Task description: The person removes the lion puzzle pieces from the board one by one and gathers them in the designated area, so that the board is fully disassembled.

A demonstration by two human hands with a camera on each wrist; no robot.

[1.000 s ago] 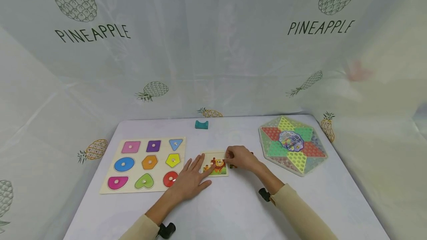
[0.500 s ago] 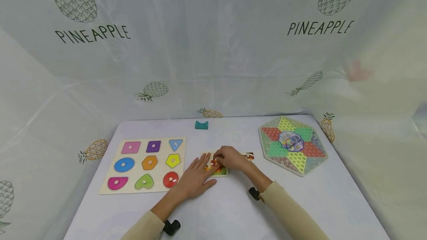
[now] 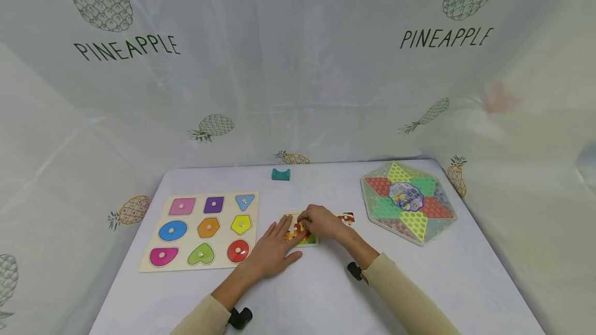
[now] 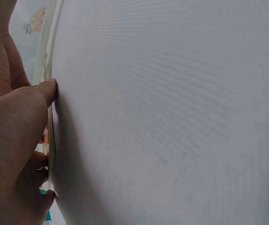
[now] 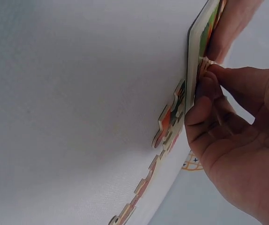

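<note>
A small picture puzzle in a wooden frame (image 3: pixel 310 242) lies mid-table, partly hidden by both hands. The left hand (image 3: pixel 269 254) rests with spread fingers on its left part; in the left wrist view that hand (image 4: pixel 12 140) lies along the board's edge. Over the puzzle, the right hand (image 3: pixel 323 223) is bent down, and in the right wrist view this hand (image 5: pixel 247 117) pinches a small wooden piece (image 5: pixel 203 67) between thumb and fingers at the board. Loose jigsaw pieces (image 3: pixel 346 217) lie right of the board, also seen beside the frame as pieces (image 5: pixel 165 123) in the right wrist view.
On the left lies a shape board (image 3: pixel 186 244) with several coloured knobbed shapes. A hexagonal game board (image 3: pixel 386 208) is at the back right. Near the back edge stands a small teal block (image 3: pixel 281 174). A pineapple-printed sheet surrounds the table (image 3: pixel 316 293).
The right hand has moved left from the frame's right edge onto the puzzle, uncovering loose pieces. The left hand has shifted slightly right over the board. Over the last half second both hands stay nearly still.
</note>
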